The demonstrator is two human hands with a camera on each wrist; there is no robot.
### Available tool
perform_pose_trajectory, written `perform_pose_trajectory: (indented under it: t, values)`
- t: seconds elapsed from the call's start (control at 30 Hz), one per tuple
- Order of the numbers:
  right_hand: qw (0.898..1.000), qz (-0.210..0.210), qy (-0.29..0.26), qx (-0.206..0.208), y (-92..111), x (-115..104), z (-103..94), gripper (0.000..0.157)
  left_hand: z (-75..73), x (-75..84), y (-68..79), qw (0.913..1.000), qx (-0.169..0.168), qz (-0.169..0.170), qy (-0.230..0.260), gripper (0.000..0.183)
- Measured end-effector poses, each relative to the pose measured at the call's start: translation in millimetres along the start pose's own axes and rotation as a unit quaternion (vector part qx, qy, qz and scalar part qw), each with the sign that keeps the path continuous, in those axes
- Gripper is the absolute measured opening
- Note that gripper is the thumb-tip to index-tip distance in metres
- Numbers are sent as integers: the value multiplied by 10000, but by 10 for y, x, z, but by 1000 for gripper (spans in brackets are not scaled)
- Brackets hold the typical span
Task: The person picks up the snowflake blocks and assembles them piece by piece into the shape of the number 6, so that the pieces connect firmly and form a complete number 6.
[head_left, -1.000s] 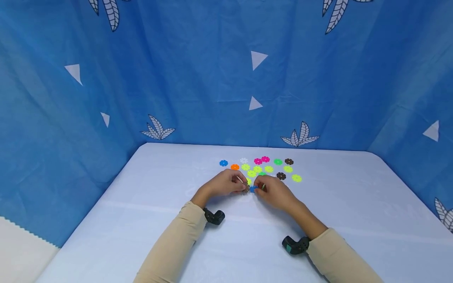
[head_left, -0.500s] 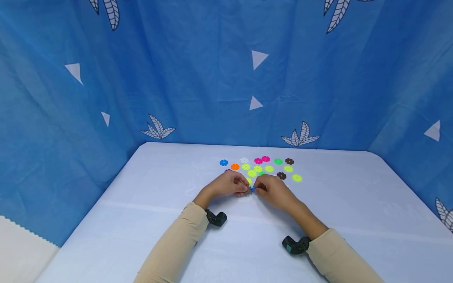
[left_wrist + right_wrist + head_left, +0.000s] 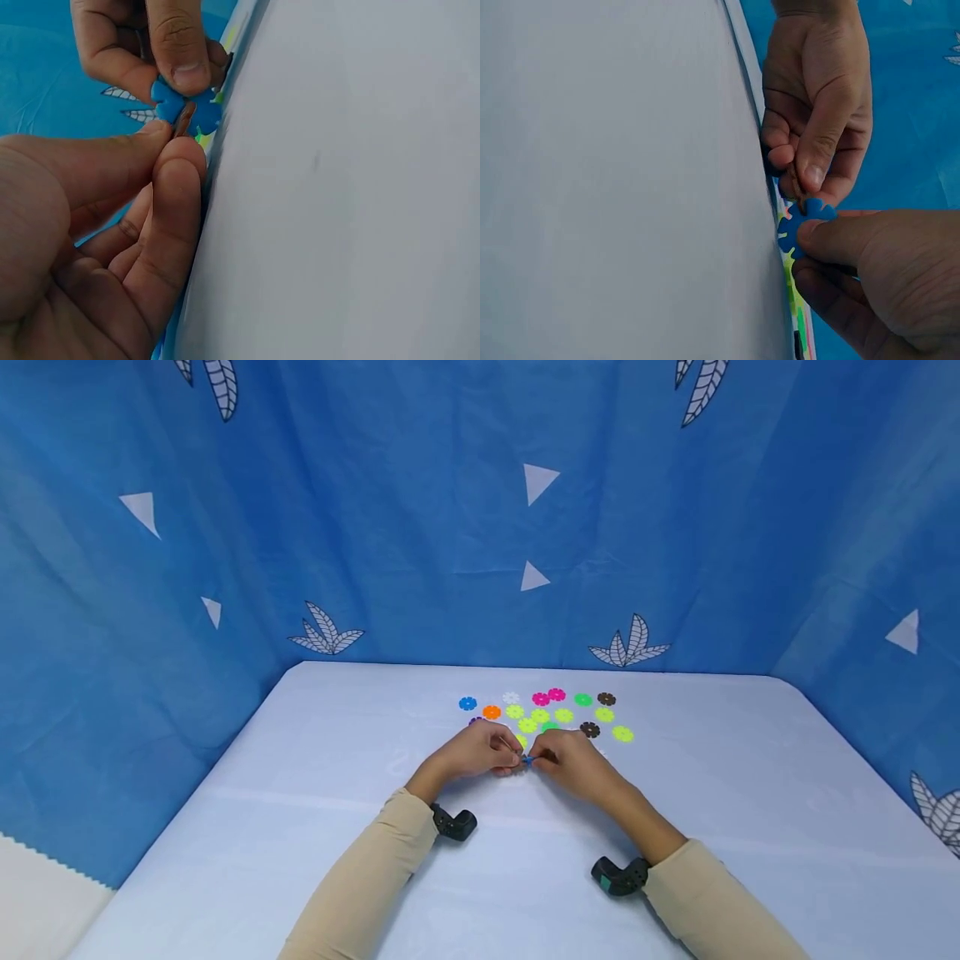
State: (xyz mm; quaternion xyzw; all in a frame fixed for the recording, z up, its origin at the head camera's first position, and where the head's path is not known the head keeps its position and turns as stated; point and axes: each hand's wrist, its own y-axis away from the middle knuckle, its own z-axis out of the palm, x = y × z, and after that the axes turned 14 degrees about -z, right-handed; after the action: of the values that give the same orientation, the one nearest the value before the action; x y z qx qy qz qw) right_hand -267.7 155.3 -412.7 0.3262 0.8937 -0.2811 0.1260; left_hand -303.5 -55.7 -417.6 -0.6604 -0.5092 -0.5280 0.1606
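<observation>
Thumb and forefinger of my left hand [image 3: 480,750] pinch a brown notched plastic disc [image 3: 184,120], seen nearly edge-on in the left wrist view. My right hand [image 3: 573,762] pinches a blue notched disc [image 3: 791,229] between thumb and fingers. The two discs meet at their rims, set crosswise, with the brown edge at a notch of the blue one. How deep they interlock cannot be told, since fingertips hide much of both. Both hands are just above the table, in front of the loose discs.
Several loose notched discs lie flat on the white table [image 3: 300,860] beyond the hands, among them an orange disc [image 3: 491,712], a blue one [image 3: 468,703] and a dark brown one [image 3: 589,729]. A blue patterned curtain [image 3: 420,527] stands behind the table.
The right hand has brought the blue disc against the brown one and turned it, so its face shows less in the head view. The head view has shifted slightly.
</observation>
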Motion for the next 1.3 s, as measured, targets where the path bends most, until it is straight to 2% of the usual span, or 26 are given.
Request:
perform_pose_trajectory:
  t: [0.2,0.4,0.53,0.63,0.7,0.8,0.93,1.07,1.3]
  values:
    - [9998,-200,76,38,-6,5,5,11,29,31,9,10000,52,-70,-25,8]
    - [9999,-5,-21,-101,-8,3,7,12,36,55,42,9991,76,-190,-367,8]
    - [9988,374,2,-309,8,18,-97,17,37,55,47,9980,70,-92,-625,11]
    - [9951,820,218,-509,39,78,-263,17,33,47,46,9980,8,4,-636,12]
    - [9896,1185,426,-702,78,132,-396,18,27,41,47,9980,-46,50,-633,14]
    - [9752,1813,616,-1109,159,210,-564,24,16,33,51,9973,-73,111,-726,13]
    - [9634,2186,574,-1442,275,300,-668,31,20,40,57,9962,10,122,-857,9]
    - [9636,2124,486,-1548,321,358,-695,32,40,54,64,9950,22,170,-984,6]
    - [9685,1951,435,-1482,328,405,-681,26,74,72,70,9919,86,277,-1233,5]
